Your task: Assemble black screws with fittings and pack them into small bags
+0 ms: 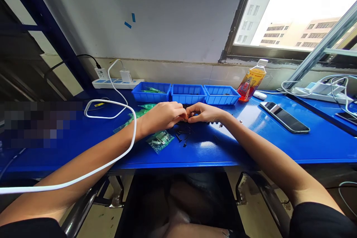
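My left hand (166, 114) and my right hand (203, 112) meet fingertip to fingertip just above the blue table. Both have their fingers pinched together; what sits between them is too small and hidden to make out. Dark screws (179, 137) lie loose under and in front of the fingers, with more partly covered behind the hands. A clear green packet of small pale parts (160, 140) rests in front of my left hand. More green packets (146, 109) are spread behind my left wrist. Small shiny parts (221, 125) lie by my right wrist.
Three blue bins (152, 96) stand in a row at the back, the left one holding green packets. Right of them are a drink bottle (251, 81) and a phone (285, 117). A white cable (135, 126) loops across my left forearm from a power strip (117, 83).
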The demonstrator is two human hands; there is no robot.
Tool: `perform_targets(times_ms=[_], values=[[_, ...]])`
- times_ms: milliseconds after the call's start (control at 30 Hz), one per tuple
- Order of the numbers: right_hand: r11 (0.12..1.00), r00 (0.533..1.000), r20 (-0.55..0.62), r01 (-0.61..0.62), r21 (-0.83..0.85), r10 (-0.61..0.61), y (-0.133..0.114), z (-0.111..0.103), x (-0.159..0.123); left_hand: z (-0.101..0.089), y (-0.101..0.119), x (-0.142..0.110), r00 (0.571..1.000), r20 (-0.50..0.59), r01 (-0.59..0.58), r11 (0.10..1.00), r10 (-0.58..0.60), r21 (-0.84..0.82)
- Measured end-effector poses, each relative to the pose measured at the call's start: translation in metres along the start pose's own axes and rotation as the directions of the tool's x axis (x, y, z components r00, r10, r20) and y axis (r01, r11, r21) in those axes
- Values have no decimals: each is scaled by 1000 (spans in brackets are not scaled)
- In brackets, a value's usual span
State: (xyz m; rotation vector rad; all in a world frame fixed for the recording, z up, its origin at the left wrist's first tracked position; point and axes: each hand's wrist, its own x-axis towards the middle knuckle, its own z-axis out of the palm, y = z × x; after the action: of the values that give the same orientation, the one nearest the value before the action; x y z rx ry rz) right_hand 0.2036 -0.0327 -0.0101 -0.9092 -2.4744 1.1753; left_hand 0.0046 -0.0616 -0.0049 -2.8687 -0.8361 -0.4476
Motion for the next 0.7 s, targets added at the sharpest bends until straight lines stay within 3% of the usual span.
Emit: perform_targets(times_ms=[700], values=[[1000, 1000, 13, -2, -1, 2, 0, 1, 0, 9, -3, 0, 995, -23, -98, 995, 98, -21]])
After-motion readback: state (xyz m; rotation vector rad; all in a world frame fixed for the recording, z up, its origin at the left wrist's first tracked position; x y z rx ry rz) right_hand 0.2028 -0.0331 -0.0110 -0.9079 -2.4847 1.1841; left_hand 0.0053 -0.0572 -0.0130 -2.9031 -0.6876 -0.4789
